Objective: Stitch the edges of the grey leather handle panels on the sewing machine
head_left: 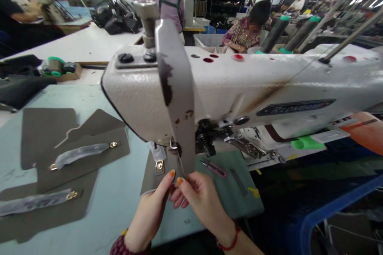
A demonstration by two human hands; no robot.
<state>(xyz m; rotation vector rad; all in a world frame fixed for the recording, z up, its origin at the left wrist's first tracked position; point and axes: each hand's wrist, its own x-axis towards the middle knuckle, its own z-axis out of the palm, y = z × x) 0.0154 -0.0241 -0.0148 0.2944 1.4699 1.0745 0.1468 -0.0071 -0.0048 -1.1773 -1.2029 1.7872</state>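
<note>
We locate the grey panel (149, 179) on the machine bed, partly beneath the front end of the white sewing machine (215, 79). On the panel we find a plastic-wrapped strap (157, 152) that ends in a gold buckle (159, 165). The grey guard (176, 99) stands upright in front of the machine head and hides part of the panel.

We note the left hand (151, 203) at the near edge of the panel, thumb extended and fingers curled. The right hand (203, 197) is just beside it, thumb and fingers drawn together below the guard. We cannot tell whether either hand grips anything between the fingertips. A red bracelet (235, 234) encircles the right wrist.

To the right of the panel we identify the pink-handled snips (218, 168), a dark flat strip (238, 182) and a yellow scrap (254, 192). To the left, further grey pieces (48, 135) overlap on the pale green table (119, 203); two wrapped straps (85, 153) with gold fittings lie on them. At lower right we see the rim of a blue bin (305, 223). Beyond the machine, a co-worker (239, 38) sits with head lowered.
</note>
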